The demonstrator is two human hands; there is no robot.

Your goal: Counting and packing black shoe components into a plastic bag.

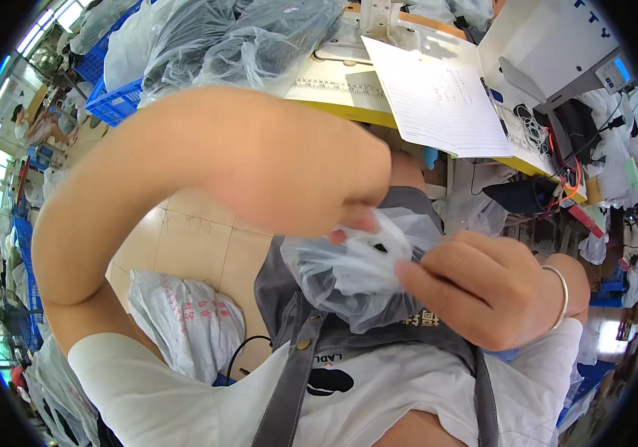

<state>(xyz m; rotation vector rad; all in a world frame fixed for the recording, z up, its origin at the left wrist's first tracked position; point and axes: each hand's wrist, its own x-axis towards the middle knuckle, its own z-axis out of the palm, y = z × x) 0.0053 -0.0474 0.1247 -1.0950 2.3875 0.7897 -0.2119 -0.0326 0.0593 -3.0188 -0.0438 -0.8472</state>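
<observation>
A clear plastic bag (349, 272) sits above my lap, its top gathered and twisted between my two hands. My left hand (311, 167) reaches over from the left with its wrist bent, its fingertips closed on the bag's gathered neck. From the right, my right hand (487, 287) pinches the same plastic between thumb and fingers. A small dark gap shows in the twisted film between the hands. What lies inside the bag cannot be made out. Beneath it a grey apron (278, 287) covers my lap.
Ahead stands a sewing table (334, 82) with a yellow edge, bearing an open notebook (438, 97). Dark bagged goods (237, 45) rest by a blue crate (114, 100) at upper left. A white sack (185, 320) lies on the tiled floor. Cables (531, 130) lie at right.
</observation>
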